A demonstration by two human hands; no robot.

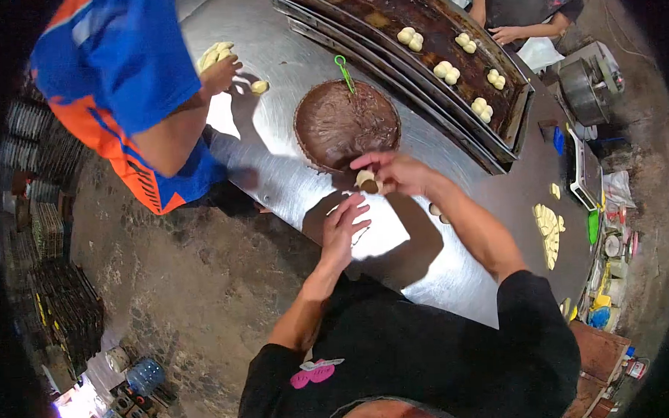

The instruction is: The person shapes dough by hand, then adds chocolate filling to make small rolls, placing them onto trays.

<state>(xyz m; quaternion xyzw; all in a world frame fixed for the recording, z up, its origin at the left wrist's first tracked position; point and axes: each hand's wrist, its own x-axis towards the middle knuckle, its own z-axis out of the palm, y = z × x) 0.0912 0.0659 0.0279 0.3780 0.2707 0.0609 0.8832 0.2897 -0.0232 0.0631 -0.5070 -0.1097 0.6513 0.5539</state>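
One dough piece (365, 181), long axis toward brown pan (299, 136), right hand (401, 173) pinching

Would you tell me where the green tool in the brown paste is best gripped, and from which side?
Grip the tool by its looped green handle, the only part clear of the paste. It leans over the far rim of the dish, so come from above on that side; the right hand, nearest, holds dough.

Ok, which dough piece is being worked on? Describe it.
Start at the steel table, then the round dish of brown paste with a green tool. At its near rim, the right hand pinches a dough piece, the only one in this person's hands.
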